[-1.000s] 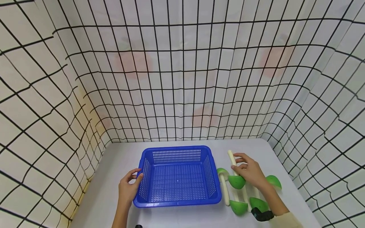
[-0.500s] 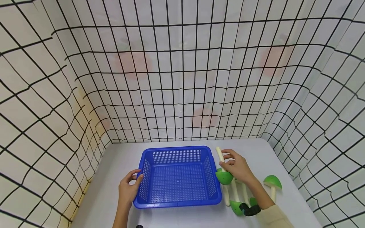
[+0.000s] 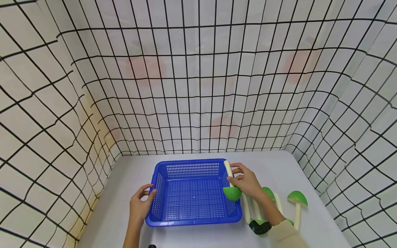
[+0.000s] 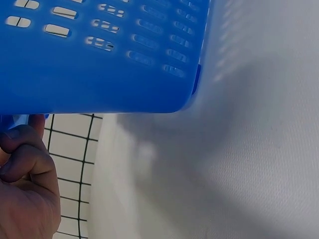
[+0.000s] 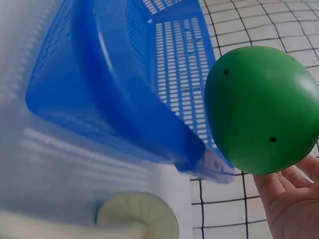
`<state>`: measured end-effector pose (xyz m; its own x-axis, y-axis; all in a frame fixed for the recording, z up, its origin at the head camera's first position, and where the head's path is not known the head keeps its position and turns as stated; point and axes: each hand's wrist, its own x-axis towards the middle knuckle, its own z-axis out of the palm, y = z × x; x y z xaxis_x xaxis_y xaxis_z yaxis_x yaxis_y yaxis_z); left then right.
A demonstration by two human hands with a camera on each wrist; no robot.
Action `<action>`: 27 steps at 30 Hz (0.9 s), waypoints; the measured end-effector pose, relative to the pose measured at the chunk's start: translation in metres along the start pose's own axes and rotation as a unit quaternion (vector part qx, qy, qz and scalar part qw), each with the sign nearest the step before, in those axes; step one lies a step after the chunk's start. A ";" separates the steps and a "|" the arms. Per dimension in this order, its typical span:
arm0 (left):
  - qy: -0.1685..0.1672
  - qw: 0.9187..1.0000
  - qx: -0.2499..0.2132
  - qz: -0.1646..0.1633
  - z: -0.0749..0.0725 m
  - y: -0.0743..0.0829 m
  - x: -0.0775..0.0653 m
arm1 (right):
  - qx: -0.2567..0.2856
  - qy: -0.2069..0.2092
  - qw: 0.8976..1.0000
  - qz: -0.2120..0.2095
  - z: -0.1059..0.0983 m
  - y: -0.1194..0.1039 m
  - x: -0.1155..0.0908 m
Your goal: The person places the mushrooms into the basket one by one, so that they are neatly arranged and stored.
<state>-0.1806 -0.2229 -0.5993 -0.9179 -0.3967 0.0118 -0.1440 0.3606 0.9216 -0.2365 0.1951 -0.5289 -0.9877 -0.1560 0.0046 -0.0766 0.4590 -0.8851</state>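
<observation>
My left hand (image 3: 140,203) grips the left rim of a blue plastic basket (image 3: 193,222), which has slotted walls and a bare floor. In the left wrist view, curled fingers (image 4: 30,164) show beside the basket's lower edge. A toy mushroom with a green cap (image 3: 232,194) and a cream stem is pinched by the stem in my right hand (image 3: 246,181). It hangs cap down over the basket's right rim. From the right wrist, the black-dotted green cap (image 5: 261,109) hides most of the stem and fingers; the basket's rim (image 5: 119,74) lies just beside it.
Several more green-capped mushrooms lie on the white table right of the basket, partly behind my right forearm. One mushroom (image 3: 297,198) lies apart at the far right. Black grid netting (image 3: 198,86) surrounds the table at the back and sides.
My right hand has carried the mushroom leftward, from above the other mushrooms to the basket's right rim. The left hand and the basket have stayed almost still.
</observation>
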 end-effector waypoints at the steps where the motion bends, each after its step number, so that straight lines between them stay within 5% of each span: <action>1: 0.000 1.000 0.001 -0.001 0.000 0.000 0.000 | 0.002 -0.002 1.000 0.002 0.002 -0.001 0.000; 11: 0.000 1.000 0.010 0.000 -0.001 0.001 -0.002 | 0.024 -0.015 0.999 -0.026 0.023 -0.005 0.007; 27: 0.007 1.000 0.002 -0.001 0.002 0.000 0.000 | 0.064 -0.038 0.997 -0.014 0.068 -0.012 0.017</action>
<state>-0.1809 -0.2215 -0.6000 -0.9126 -0.4087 0.0151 -0.1474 0.3631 0.9200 -0.2429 0.1277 -0.5495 -0.9719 -0.2355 -0.0001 -0.0821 0.3392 -0.9371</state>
